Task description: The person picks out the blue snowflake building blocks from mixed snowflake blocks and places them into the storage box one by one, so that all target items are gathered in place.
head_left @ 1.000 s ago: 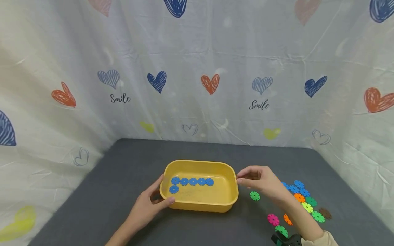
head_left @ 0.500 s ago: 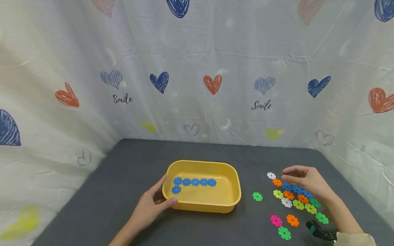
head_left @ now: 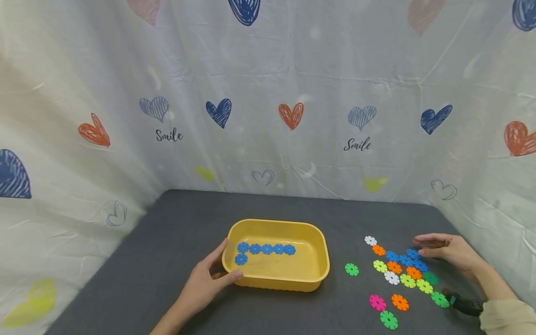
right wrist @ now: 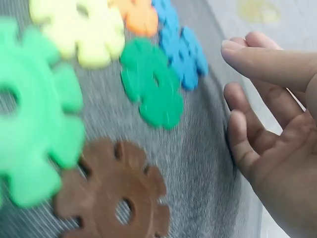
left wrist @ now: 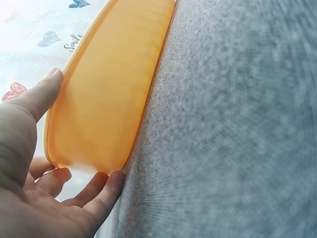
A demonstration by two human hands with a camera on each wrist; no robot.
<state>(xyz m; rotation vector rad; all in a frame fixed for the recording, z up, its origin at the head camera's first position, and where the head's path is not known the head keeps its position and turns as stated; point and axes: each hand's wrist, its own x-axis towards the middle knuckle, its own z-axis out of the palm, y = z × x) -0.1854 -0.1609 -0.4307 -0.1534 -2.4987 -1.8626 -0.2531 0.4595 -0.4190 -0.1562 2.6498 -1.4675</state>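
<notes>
My left hand (head_left: 199, 281) grips the left end of a yellow plastic tray (head_left: 289, 281), thumb over the rim and fingers against the end wall. In the left wrist view, the fingertips (left wrist: 115, 179) reach the wall's lower edge. Inside the tray, several blue notched discs (head_left: 267, 249) form a row, one sitting below its left end. At the right, my right hand (head_left: 454, 253) hovers beside a group of blue notched discs (head_left: 412, 260) on the dark cloth, its fingers loosely bent and nothing visible between them.
Right of the tray lie a lone green disc (head_left: 351, 269), a white disc (head_left: 370, 240), a pink disc (head_left: 378, 303) and several orange and yellow ones. A brown disc (right wrist: 116, 191) shows in the right wrist view. A heart-printed curtain (head_left: 268, 153) backs the table.
My right hand has moved from the tray's right edge out to the right, past the blue discs, uncovering discs it had hidden. My left hand keeps its grip on the tray.
</notes>
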